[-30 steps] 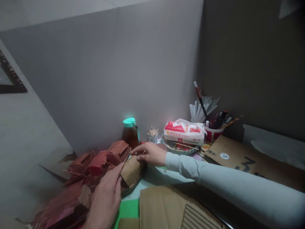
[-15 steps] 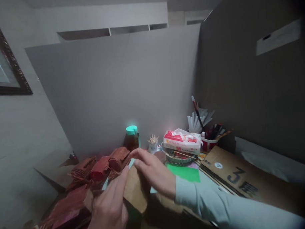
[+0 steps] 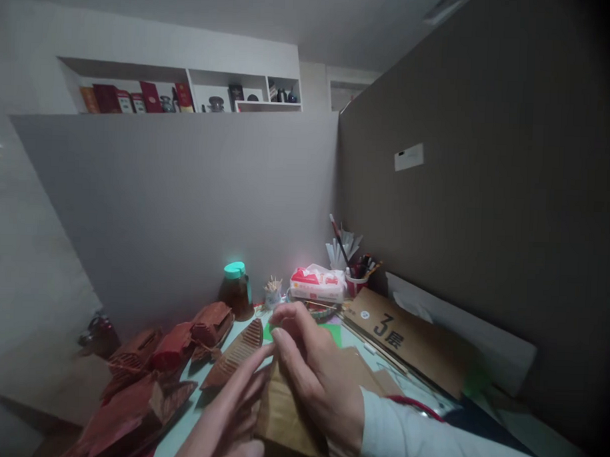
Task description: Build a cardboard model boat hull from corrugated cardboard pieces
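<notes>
Both hands are around a tan cardboard piece (image 3: 288, 414) at the bottom centre. My left hand (image 3: 228, 412) lies along its left side, with the thumb low and the fingers pointing up and away. My right hand (image 3: 314, 375) wraps over its top and right side, fingers bent and pressed together near the far end. Left of the hands lies a corrugated brown piece (image 3: 238, 353). Reddish-brown cardboard forms (image 3: 173, 344) stand farther left, and a larger reddish one (image 3: 123, 415) is nearer.
Behind the hands are a jar with a turquoise lid (image 3: 235, 293), a toothpick cup (image 3: 273, 294), a tissue pack (image 3: 318, 283) and a pen cup (image 3: 356, 282). Flat printed cardboard (image 3: 406, 339) lies at right. Grey panels (image 3: 186, 204) enclose the table.
The view has shifted, so shelves and more of the table show. The cardboard between my hands now lies lower and flatter, and the corrugated piece beside them has come into sight.
</notes>
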Available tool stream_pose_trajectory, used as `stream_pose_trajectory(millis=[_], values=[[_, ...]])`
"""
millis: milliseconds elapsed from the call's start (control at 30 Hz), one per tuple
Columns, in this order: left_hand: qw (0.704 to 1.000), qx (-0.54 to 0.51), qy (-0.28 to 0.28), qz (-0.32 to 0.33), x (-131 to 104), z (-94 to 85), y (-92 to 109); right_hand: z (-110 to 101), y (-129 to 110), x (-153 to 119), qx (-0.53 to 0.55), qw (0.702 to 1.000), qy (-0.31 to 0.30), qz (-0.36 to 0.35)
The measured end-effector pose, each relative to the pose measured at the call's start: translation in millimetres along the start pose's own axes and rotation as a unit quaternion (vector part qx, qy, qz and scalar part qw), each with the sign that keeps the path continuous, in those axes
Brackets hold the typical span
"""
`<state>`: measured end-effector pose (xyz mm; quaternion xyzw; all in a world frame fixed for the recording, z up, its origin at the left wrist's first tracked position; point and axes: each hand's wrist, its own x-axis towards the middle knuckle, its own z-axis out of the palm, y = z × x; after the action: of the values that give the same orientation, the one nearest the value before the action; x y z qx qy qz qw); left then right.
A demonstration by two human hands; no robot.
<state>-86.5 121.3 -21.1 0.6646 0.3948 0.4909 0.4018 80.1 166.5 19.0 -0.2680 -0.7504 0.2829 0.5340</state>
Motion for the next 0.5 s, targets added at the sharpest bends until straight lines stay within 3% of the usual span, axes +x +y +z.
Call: stream_pose_trajectory(millis=[33,100,167,233,333,433,500], values=[[0.995,-0.074,-0.031,-0.057,0.6,3.8,1.0,-2.5,-4.5,-4.9,-0.003,1.0,-0.005,-0.006],[0.985,-0.125,0.019,-0.12,-2.8,17.0,4.1,-4.5,-13.7,-16.4,-0.002,1.0,-0.014,-0.022],[0.991,-0.044,0.089,-0.091,-11.3,32.9,10.7,-4.9,-22.4,-28.8,0.005,0.999,-0.016,-0.027],[0.99,-0.011,0.11,-0.089,-22.0,44.4,20.5,-7.6,-29.8,-40.1,0.007,0.999,-0.031,-0.006],[0.985,0.049,0.145,-0.083,-38.0,48.3,33.4,-19.4,-37.9,-52.9,-0.011,0.99,-0.117,0.076],[0.98,0.125,0.128,-0.083,-53.3,47.1,36.3,-31.7,-43.7,-63.1,-0.012,0.968,-0.204,0.148],[0.981,0.138,0.093,-0.1,-61.6,49.7,35.2,-34.9,-46.7,-69.5,0.015,0.963,-0.211,0.168]])
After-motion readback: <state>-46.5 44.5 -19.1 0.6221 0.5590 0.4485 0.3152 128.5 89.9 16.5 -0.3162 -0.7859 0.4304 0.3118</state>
